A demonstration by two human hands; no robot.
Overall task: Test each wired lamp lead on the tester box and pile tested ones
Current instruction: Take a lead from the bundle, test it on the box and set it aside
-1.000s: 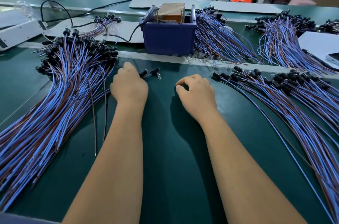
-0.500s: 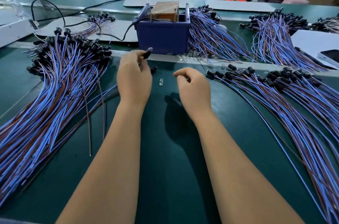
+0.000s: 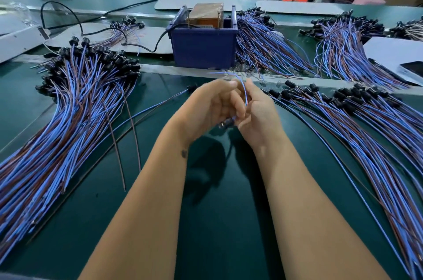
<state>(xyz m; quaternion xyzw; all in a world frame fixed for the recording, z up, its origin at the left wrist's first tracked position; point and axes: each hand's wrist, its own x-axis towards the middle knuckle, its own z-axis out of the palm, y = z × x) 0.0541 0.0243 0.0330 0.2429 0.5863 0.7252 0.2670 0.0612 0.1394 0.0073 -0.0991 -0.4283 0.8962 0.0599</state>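
Note:
My left hand (image 3: 207,108) and my right hand (image 3: 256,112) meet above the green mat, both gripping one lamp lead (image 3: 244,90). Its blue wire arcs up between the fingers, blurred. Its black socket end (image 3: 226,122) with a small clear bulb pokes out below the palms. The tester box (image 3: 203,46), a blue bin with a brown unit inside, stands just beyond the hands. A big pile of leads (image 3: 68,105) lies on the left and another pile of leads (image 3: 357,124) fans out on the right. One single lead (image 3: 178,94) lies loose left of my hands.
More bundles of leads (image 3: 263,43) lie behind the box and at the far right. A black power cable (image 3: 160,39) runs into the box. Loose clear bulbs (image 3: 263,82) lie along the metal strip. A white board with a phone (image 3: 409,69) sits at the right edge.
My hands have come together and pulled back toward me. The lead my left hand lifted is now gripped by both hands, its wire swinging up.

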